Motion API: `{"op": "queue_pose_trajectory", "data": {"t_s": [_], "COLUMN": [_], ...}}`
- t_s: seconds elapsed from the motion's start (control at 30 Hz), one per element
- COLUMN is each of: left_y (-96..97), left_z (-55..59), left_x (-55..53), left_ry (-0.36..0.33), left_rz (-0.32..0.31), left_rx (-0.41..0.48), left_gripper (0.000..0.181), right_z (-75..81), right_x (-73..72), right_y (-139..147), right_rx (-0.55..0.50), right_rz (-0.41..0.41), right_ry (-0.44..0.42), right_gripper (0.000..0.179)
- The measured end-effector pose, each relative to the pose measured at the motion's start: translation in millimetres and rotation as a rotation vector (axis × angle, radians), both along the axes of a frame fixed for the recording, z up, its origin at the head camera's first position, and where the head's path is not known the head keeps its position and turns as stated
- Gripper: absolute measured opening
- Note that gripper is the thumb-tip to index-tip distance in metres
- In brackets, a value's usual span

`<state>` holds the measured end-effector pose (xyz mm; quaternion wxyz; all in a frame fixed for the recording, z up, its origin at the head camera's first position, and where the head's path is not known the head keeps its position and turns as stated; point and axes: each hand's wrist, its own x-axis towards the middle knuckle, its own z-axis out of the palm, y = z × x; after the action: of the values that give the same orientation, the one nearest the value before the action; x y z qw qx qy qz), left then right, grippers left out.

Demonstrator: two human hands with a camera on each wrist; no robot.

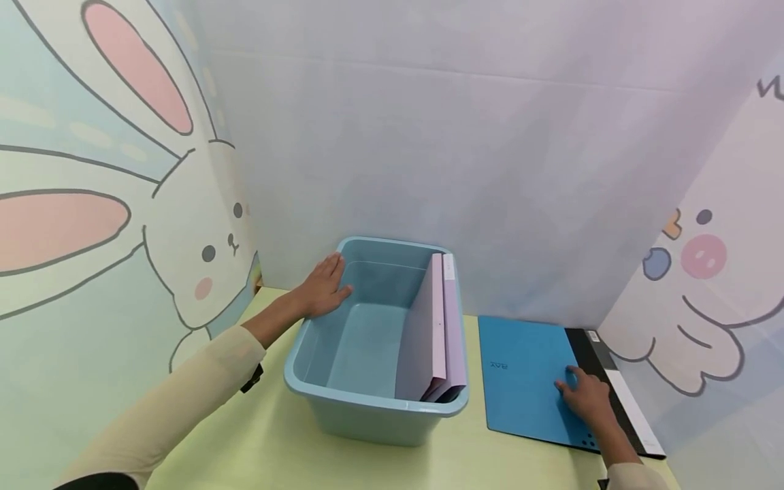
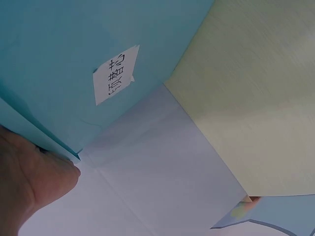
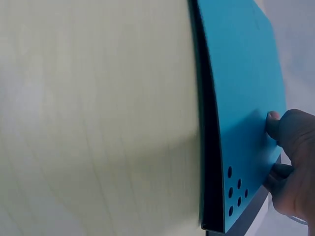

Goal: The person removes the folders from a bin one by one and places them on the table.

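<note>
My left hand [image 1: 323,289] rests on the left rim of a blue-grey plastic bin [image 1: 376,395], fingers reaching along the rim and thumb toward the inside. The left wrist view shows the edge of that hand by the rim, and a handwritten white label [image 2: 116,74] on the bin's wall. On the right, my right hand [image 1: 588,398] lies on a blue file folder [image 1: 527,381] with a black band and a white strip along its right side. Its thumb and a finger, slightly bent, touch the cover in the right wrist view.
Inside the bin, a pink file [image 1: 422,327] and a lilac file [image 1: 454,327] stand upright against the right wall. Everything sits on a pale yellow table [image 1: 269,435]. A lavender curtain [image 1: 429,150] closes off the back, with cartoon-printed sheets at both sides.
</note>
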<state>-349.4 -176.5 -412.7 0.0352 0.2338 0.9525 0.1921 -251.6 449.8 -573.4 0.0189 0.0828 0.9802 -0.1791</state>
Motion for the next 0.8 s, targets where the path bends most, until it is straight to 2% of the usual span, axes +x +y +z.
{"op": "queue_pose_trajectory", "data": {"t_s": [0.23,0.33,0.47,0.67,0.8], "left_y": [-0.9,-1.7,-1.9,0.0,1.0], "left_z": [1.8,1.2,-0.4,0.4,0.8], "left_x": [1.0,1.7,1.4,1.6,1.9], "left_ry": [0.001,0.007,0.006,0.001,0.002], "left_rz": [0.001,0.000,0.000,0.005,0.004], "left_rx": [-0.018,-0.021,-0.011,-0.018,-0.011], "left_gripper": [0.081,0.081,0.081,0.081,0.081], "right_z": [-0.5,-4.1,-5.6,-9.2,-13.0], "right_x": [1.9,-0.2,-0.6,1.3,0.4], "right_y": [-17,-33,-68,-110,-117], "right_rx": [-0.011,0.001,0.033,0.037,0.063], "right_rz": [-0.022,0.049,0.197,0.329,0.348], "right_ry": [0.051,0.127,0.188,0.101,0.028], "right_gripper": [0.063,0.065,0.073,0.088,0.090]}}
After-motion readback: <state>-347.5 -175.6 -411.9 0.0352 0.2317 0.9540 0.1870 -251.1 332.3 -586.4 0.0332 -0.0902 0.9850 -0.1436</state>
